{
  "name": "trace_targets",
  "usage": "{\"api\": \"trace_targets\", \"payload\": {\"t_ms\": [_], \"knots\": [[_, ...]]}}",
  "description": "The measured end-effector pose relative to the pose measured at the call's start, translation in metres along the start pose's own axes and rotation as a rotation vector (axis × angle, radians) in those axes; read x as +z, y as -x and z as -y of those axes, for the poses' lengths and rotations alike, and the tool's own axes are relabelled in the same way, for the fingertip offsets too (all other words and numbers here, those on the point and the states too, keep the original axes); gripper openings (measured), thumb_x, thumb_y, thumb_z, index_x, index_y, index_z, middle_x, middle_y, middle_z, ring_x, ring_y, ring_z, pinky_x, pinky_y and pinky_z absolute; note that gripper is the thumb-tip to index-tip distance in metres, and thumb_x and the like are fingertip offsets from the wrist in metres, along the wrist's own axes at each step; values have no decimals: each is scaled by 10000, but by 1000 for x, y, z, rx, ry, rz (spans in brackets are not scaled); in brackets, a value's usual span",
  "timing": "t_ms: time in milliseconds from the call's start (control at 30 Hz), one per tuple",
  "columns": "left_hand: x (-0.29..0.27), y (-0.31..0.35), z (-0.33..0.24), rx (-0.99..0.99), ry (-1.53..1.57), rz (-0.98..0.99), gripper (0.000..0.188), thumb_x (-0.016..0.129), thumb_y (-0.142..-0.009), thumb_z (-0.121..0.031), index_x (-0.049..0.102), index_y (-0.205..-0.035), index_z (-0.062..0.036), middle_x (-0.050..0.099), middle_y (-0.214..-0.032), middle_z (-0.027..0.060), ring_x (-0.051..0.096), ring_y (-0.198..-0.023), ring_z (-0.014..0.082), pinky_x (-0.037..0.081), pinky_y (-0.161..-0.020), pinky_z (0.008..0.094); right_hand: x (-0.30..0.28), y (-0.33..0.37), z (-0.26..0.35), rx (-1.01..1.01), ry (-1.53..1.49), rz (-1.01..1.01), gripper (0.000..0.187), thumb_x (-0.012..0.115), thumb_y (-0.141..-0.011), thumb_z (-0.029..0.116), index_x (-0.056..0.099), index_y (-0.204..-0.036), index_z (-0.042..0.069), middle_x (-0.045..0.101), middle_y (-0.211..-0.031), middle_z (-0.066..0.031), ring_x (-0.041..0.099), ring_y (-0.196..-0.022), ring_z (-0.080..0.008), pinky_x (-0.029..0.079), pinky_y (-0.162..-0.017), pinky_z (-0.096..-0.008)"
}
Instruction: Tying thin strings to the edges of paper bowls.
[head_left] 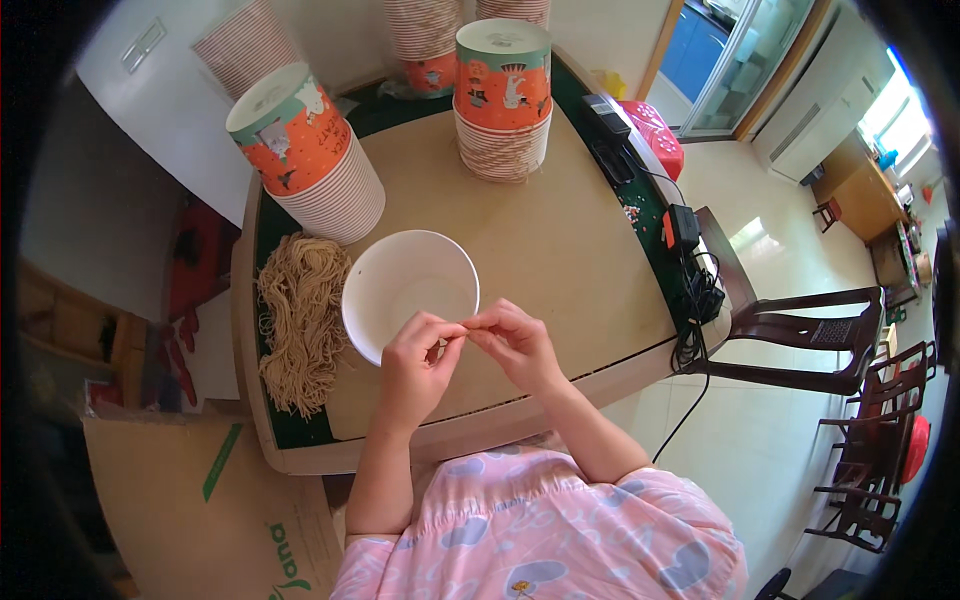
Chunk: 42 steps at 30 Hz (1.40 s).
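Both my hands meet at the near right rim of a white paper bucket [410, 262] that stands open end up on the table. My left hand [412, 362] is closed in a pinch, thumb against forefinger. Against its fingertips, my right hand [518, 345] pinches too. Whatever lies between the fingers is too small to make out. A heap of beige string [303, 325] rests just left of the bucket. Behind it leans a stack of nested paper buckets [310, 155], upside down, the top one orange and green. A similar stack [503, 100] stands at the table's far side.
More stacked buckets [425, 35] stand at the back. Black adapters and cables [685, 230] line the table's right edge, one cable hanging down. Beyond are a dark wooden chair [810, 335] and a pink stool [655, 135]. A cardboard box [190, 500] is at lower left.
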<state>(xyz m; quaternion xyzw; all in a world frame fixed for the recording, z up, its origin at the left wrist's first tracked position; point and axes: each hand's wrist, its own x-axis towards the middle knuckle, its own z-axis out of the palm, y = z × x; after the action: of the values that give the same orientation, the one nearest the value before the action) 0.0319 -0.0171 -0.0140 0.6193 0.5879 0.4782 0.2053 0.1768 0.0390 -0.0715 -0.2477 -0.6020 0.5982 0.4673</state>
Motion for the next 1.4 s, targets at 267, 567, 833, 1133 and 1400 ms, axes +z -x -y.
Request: {"api": "trace_targets", "payload": {"t_ms": [267, 567, 833, 1133, 1400], "knots": [[1, -1, 0, -61, 35, 3, 84, 670, -785, 23, 645, -846, -28, 594, -751, 35, 493, -560, 96, 399, -499, 237, 0, -2, 2, 30, 43, -25, 112, 637, -869, -13, 689, -967, 4, 535, -873, -22, 531, -797, -91, 441, -696, -221], [0, -1, -2, -121, 58, -7, 70, 665, -786, 18, 640, -832, -28, 607, -739, 31, 499, -561, 86, 409, -504, 233, 2, -3, 3, 63, 21, -32, 96, 650, -860, -7, 691, -947, -4, 551, -865, -23, 530, -810, -95, 438, -709, -226], [0, 0, 1, -176, 84, -5, 72, 670, -788, 14, 642, -842, -24, 614, -731, 28, 493, -559, 77, 406, -503, 231, 2, -1, 0, 75, 13, -41, 108, 661, -847, -12, 690, -950, -7, 558, -859, -19, 534, -807, -94, 441, -709, -220], [0, -2, -2, -182, 101, -3, 84, 654, -795, 23, 636, -863, -24, 622, -751, 30, 502, -565, 78, 418, -507, 229, 3, -2, -1, 27, 120, -64, 74, 632, -847, -29, 657, -916, -19, 585, -898, -44, 582, -822, -107, 483, -718, -231], [-2, 0, -4, -150, 78, -22, 134, 662, -783, 11, 593, -890, -32, 602, -777, 35, 505, -577, 91, 431, -513, 239, 5, -3, 1, 80, 9, -50, 55, 615, -860, -24, 639, -909, -20, 594, -912, -48, 595, -860, -106, 493, -776, -236]]}}
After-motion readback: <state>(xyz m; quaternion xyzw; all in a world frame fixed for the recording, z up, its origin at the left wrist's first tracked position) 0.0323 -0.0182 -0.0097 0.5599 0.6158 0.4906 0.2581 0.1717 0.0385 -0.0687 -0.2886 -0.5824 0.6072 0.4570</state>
